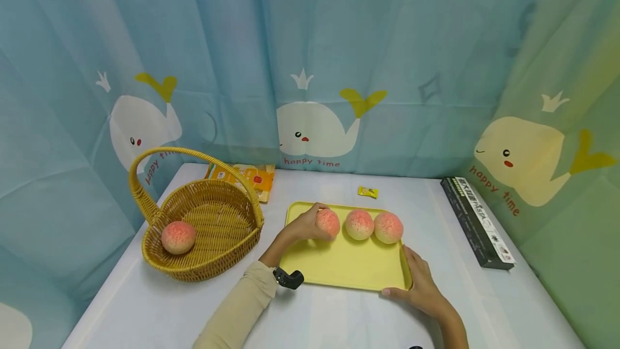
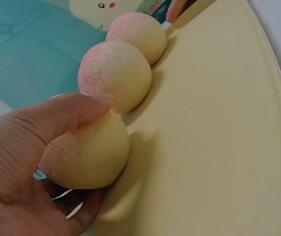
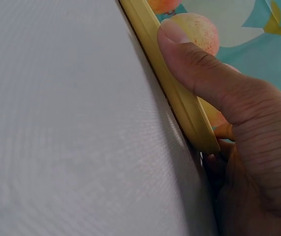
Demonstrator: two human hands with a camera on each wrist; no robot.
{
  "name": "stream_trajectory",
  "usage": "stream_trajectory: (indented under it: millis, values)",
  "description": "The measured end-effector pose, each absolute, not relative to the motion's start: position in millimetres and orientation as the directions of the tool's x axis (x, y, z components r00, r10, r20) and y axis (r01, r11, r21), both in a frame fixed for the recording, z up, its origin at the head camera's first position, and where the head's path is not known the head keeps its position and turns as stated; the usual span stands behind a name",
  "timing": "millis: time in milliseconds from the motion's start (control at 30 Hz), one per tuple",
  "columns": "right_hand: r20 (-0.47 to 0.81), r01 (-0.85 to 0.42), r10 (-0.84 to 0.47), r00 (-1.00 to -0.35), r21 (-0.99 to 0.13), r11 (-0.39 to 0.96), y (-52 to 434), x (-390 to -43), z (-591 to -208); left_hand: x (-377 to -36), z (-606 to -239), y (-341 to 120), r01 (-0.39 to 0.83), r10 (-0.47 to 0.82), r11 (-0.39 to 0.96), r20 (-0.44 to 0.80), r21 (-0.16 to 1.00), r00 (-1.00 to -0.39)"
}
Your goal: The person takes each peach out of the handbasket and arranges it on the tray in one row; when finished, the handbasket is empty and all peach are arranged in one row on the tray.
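Yellow tray sits on the white table; your left hand curls around the leftmost peach bun at the tray's far edge, touching its neighbour. Your right hand pinches the tray's near right corner. Lift carelessly and the neighbour may roll; squeezing may dent the bun. The wicker basket holds another.

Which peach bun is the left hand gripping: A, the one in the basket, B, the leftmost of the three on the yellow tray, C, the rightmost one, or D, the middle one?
B: the left hand wraps around the leftmost peach bun on the yellow tray; the wrist view shows the thumb over it.
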State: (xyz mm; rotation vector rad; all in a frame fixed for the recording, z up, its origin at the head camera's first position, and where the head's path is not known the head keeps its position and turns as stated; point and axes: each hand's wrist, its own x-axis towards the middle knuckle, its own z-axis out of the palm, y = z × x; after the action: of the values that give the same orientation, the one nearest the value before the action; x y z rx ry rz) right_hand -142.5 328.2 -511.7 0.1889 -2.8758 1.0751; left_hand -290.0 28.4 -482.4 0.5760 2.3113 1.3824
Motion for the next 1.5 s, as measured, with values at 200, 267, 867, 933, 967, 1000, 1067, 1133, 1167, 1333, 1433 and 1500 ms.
stream_trajectory:
  millis: [200, 267, 867, 933, 967, 1000, 1067, 1133, 1167, 1333, 1433, 1500]
  values:
    - [0.123, -0.157, -0.100, -0.987, -0.654, 0.740, 329.5, -143.1, -512.1, -292.3, -481.6, 35.9, 0.140, 0.511, 0.434, -0.115, 0.890, -0.852]
    - [0.122, -0.154, -0.098, -0.988, -0.654, 0.740, 329.8, -143.3, -512.5, -292.5, -482.3, 37.1, 0.125, 0.506, 0.429, -0.123, 0.894, -0.854]
    - [0.100, -0.134, -0.090, -0.991, -0.647, 0.751, 328.0, -142.6, -514.4, -292.2, -485.3, 24.1, 0.032, 0.573, 0.292, -0.148, 0.956, -0.806]
    - [0.110, -0.144, -0.096, -0.989, -0.646, 0.750, 328.1, -143.0, -513.7, -292.7, -485.7, 24.0, 0.029, 0.565, 0.289, -0.146, 0.957, -0.812]
    - [0.115, -0.150, -0.099, -0.988, -0.645, 0.749, 328.2, -143.1, -513.2, -293.0, -485.8, 24.3, 0.029, 0.560, 0.290, -0.145, 0.957, -0.816]
    - [0.119, -0.154, -0.101, -0.988, -0.644, 0.749, 328.3, -143.2, -512.6, -293.2, -485.4, 24.8, 0.028, 0.554, 0.289, -0.144, 0.957, -0.820]
    - [0.124, -0.160, -0.105, -0.987, -0.646, 0.747, 328.1, -143.5, -511.4, -293.7, -484.9, 25.7, 0.030, 0.543, 0.292, -0.139, 0.956, -0.828]
    - [0.125, -0.161, -0.104, -0.987, -0.645, 0.747, 328.0, -143.6, -510.3, -294.2, -484.2, 27.0, 0.030, 0.537, 0.287, -0.134, 0.958, -0.833]
    - [0.125, -0.159, -0.102, -0.987, -0.645, 0.748, 327.9, -143.5, -509.8, -294.5, -484.0, 27.7, 0.033, 0.535, 0.285, -0.130, 0.958, -0.835]
    - [0.107, -0.138, -0.090, -0.990, -0.645, 0.751, 326.8, -143.4, -508.7, -295.6, -484.6, 30.8, 0.052, 0.525, 0.272, -0.103, 0.961, -0.845]
    - [0.099, -0.131, -0.087, -0.991, -0.645, 0.753, 326.5, -143.1, -510.0, -295.3, -485.2, 31.9, 0.056, 0.521, 0.269, -0.096, 0.962, -0.848]
    - [0.098, -0.131, -0.089, -0.991, -0.645, 0.753, 326.5, -143.1, -511.6, -295.0, -485.3, 32.3, 0.052, 0.518, 0.268, -0.098, 0.962, -0.849]
